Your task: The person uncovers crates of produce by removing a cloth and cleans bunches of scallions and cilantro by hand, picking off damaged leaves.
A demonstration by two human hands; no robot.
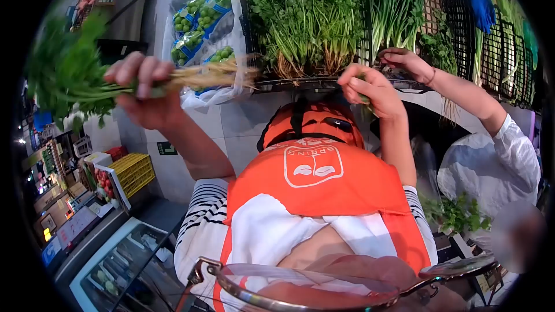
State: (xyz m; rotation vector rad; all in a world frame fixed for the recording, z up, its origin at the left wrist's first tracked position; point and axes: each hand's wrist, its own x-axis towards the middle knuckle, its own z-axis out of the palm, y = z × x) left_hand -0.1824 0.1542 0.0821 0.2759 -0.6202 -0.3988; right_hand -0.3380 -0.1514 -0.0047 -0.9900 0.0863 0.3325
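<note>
Occupying the left hand (153,101), a leafy herb bunch (188,77) is hanging in mid-air before bagged green fruit (199,18). Handling appears to be partway along: the bunch is being held outside the black crate (283,85), firmly in hand, yet is carrying its roots and resting on no surface; similar herbs (306,17) are standing in that crate, spring onions (396,6) beside them. The bunch's long axis is running nearly level across the view, leafy tops pointing left, pale roots pointing right toward the crate. The left fingers are wrapping the stems closely; the right hand (377,93), near the crate's front edge, is pinching a small green piece (364,93).
</note>
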